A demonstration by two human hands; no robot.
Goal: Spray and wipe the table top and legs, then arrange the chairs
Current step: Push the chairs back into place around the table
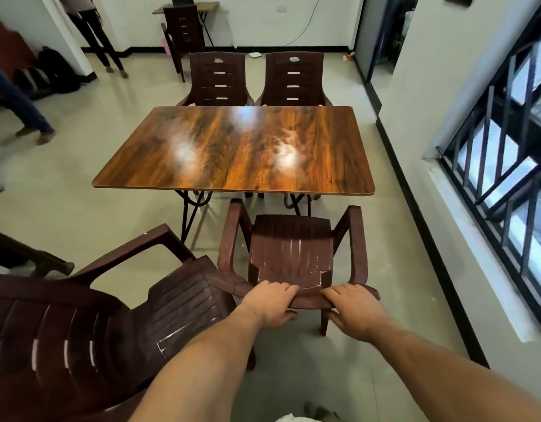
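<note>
Slatted plastic chair (290,248) — both hands gripping backrest, glossy woodgrain table (232,147)

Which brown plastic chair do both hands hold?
The chair at the table's near edge: left hand and right hand grip its backrest top. The near-left chair and two far chairs go unheld.

Upper left, blurred people (10,92) are cut by the frame edge. The tabletop (232,147) hides the seats of the far chairs (219,77). The lower-left chair (65,330) runs off frame.

Left hand (270,303), right hand (353,310), both curled, gripping
</note>
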